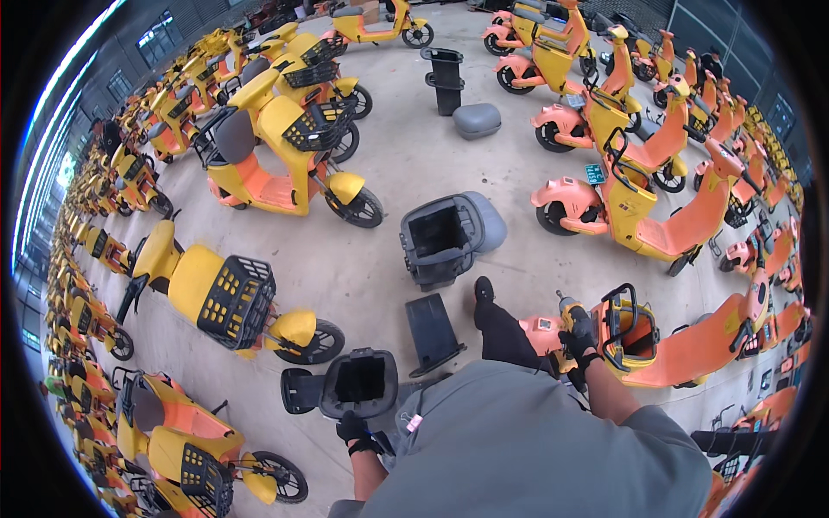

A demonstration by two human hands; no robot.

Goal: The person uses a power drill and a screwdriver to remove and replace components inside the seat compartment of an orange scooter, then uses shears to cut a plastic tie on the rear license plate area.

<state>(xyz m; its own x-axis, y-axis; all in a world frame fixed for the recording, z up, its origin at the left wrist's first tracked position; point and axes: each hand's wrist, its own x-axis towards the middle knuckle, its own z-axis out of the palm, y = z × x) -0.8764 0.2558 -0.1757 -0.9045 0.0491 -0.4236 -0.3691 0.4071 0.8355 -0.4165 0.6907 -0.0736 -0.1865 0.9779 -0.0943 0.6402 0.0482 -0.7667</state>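
In my gloved right hand (579, 332) is a yellow and grey cordless drill (566, 314), its nose pointing away from me. The drill is beside the rear of an orange and yellow scooter (682, 350), whose seat compartment (637, 332) gapes open. My left hand (351, 427), in a black glove, is closed at the near edge of a black storage bucket (358, 386); its fingers are partly hidden. A dark seat lid (302, 391) hangs out to the bucket's left.
Another storage bucket (436, 235) with a grey seat (486, 223), a black bin-like part (433, 332), an upright black bucket (446, 82) and a loose grey seat (477, 121) lie on the concrete floor. Rows of scooters (285, 155) line both sides. My foot (484, 290) stands ahead.
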